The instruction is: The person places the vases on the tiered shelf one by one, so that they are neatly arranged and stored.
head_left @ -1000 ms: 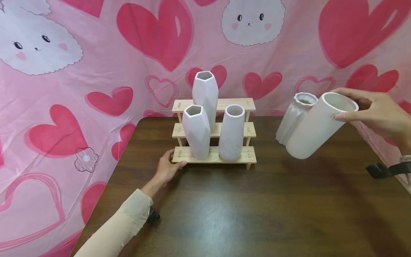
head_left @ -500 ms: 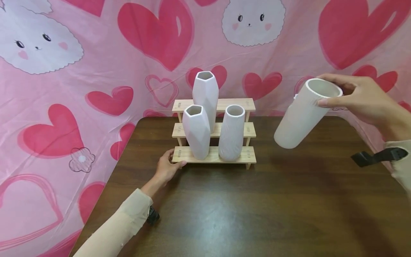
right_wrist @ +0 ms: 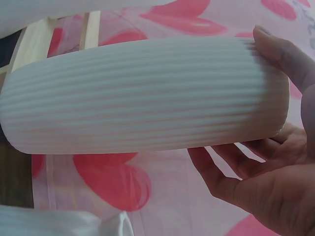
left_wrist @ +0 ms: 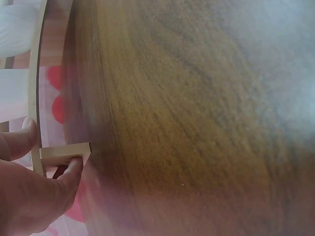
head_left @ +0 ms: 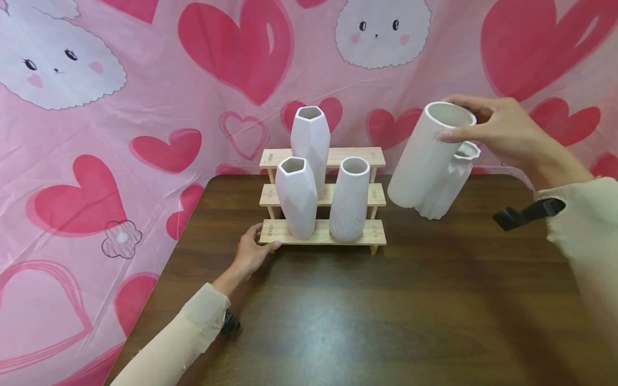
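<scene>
- Bringing the ribbed vase (head_left: 422,161) leftward and closer to the wooden stand (head_left: 369,236) over the last second; now just right of the stand, tilted, mouth leaning away from it, and apparently lifted off the surface (head_left: 410,321).
- Pinching the ribbed vase near its mouth with the right hand (head_left: 504,131), thumb on the near side, fingers round the far side.
- Passing in front of the fluted vase (head_left: 453,179), now showing again farther right of the stand, partly hidden.
- Gripping the left end of the stand's lowest board with the left hand (head_left: 249,252), unchanged; probably for steadying.
- Seeing no change on the stand: front faceted vase (head_left: 298,198) and patterned vase (head_left: 348,201) on the lowest board, rear faceted vase (head_left: 313,134) on the middle one.
- Judging from this, likely mid-carry toward the stand, not yet setting down; risking a knock against the patterned vase.
</scene>
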A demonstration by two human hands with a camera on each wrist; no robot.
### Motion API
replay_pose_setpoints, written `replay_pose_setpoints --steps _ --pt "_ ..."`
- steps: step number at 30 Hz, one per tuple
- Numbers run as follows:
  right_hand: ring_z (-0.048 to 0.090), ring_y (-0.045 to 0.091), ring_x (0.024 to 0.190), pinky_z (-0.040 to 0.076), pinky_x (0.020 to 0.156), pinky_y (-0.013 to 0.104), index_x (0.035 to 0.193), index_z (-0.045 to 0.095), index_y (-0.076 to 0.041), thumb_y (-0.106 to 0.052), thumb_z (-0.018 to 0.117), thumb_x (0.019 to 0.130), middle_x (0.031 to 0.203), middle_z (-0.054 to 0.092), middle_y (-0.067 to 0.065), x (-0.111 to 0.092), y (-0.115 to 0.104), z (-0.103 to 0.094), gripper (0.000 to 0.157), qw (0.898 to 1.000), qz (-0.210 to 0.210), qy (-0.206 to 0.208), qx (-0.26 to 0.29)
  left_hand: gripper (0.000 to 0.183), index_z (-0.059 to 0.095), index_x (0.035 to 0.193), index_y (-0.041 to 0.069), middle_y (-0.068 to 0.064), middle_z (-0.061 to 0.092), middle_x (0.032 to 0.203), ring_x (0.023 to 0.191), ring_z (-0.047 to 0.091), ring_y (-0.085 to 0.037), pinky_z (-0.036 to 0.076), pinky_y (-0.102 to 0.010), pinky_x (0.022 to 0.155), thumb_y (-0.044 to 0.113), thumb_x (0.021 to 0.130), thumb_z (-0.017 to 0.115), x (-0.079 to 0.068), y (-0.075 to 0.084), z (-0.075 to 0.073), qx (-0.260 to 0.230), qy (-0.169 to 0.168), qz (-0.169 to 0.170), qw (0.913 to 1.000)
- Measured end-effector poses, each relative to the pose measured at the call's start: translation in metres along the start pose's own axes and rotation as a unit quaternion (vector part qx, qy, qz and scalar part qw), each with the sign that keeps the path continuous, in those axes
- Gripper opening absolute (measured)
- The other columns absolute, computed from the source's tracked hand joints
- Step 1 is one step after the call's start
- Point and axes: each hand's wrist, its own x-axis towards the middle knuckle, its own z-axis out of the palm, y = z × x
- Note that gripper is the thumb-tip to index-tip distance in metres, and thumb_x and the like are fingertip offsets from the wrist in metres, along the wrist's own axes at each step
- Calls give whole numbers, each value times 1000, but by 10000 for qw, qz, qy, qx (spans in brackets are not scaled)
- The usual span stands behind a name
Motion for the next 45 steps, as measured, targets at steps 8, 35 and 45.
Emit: replay_pose_setpoints --steps 8,35,45 --pt "52 17 98 46 75 20 133 57 -20 -16 76 83 113 62 2 18 -13 17 53 9977 -351 -45 576 70 41 140 1 -20 56 126 102 56 -26 48 -24 72 7 81 77 0 0 0 -35 25 40 10000" --pt "56 17 98 47 76 30 128 61 -19 -27 83 77 109 64 4 52 -34 65 56 9954 -461 -345 766 71 40 142 2 -19 54 129 103 57 -27 49 -28 76 11 82 77 -2 1 2 106 -59 -3 9999" --pt "55 18 102 43 84 33 129 60 -21 -33 83 76 113 63 4 57 -36 74 59 9969 -464 -510 392 70 40 141 2 -20 55 128 100 58 -27 50 -28 74 11 82 77 -2 1 3 87 -65 11 9999"
